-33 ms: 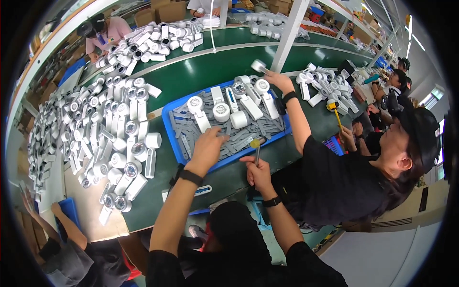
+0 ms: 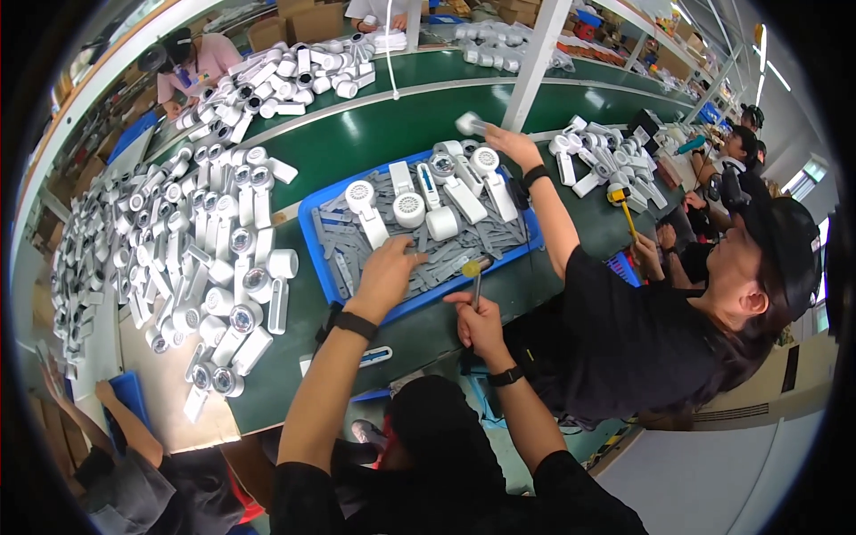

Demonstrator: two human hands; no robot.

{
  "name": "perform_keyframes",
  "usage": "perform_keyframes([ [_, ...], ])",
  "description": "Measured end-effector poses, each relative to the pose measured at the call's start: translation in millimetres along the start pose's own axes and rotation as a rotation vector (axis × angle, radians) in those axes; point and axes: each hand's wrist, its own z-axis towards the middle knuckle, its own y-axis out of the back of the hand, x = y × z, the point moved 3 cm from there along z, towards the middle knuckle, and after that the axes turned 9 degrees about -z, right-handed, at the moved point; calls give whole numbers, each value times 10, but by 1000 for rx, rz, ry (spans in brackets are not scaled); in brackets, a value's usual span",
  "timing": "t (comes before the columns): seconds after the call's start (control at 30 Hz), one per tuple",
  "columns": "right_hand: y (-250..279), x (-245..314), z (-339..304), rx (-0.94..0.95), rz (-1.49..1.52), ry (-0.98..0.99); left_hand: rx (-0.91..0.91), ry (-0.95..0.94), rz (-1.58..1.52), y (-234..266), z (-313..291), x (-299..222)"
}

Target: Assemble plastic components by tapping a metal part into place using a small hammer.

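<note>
My left hand (image 2: 385, 276) reaches over the near edge of a blue tray (image 2: 314, 245), its thumb and index finger apart. Beneath it lie loose grey plastic strips (image 2: 450, 259); a white handheld fan (image 2: 364, 207) lies with its handle end beside the fingers. Whether the fingertips touch the strips or the fan is hidden. My right hand (image 2: 484, 328) is wrapped round the handle of a hammer with a round yellow face (image 2: 472, 268), held up at the tray's near edge. Several more white fans (image 2: 409, 207) rest on the strips.
A large heap of white fans (image 2: 214, 259) covers the table at left. A co-worker's hand (image 2: 510, 147) holds a white part beyond the tray's right corner; their other hand holds a yellow hammer (image 2: 621, 197). More fans (image 2: 597, 160) lie there. A white post (image 2: 538, 67) stands behind.
The whole view has shifted slightly. The co-worker's raised hand and the white part in it have moved a little left. My own hands have kept nearly the same pose.
</note>
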Motion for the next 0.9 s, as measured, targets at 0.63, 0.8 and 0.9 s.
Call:
perform_keyframes([
  [0.63,-491,898,3,122,-20,-64,-187,-418,230,1039,-645,-600],
  [0.8,-773,796,-86,245,-121,-156,-218,-411,289,1143,-1084,-699],
  [0.9,-792,747,-136,286,-142,-182,-265,-430,249,1066,-1300,-727],
])
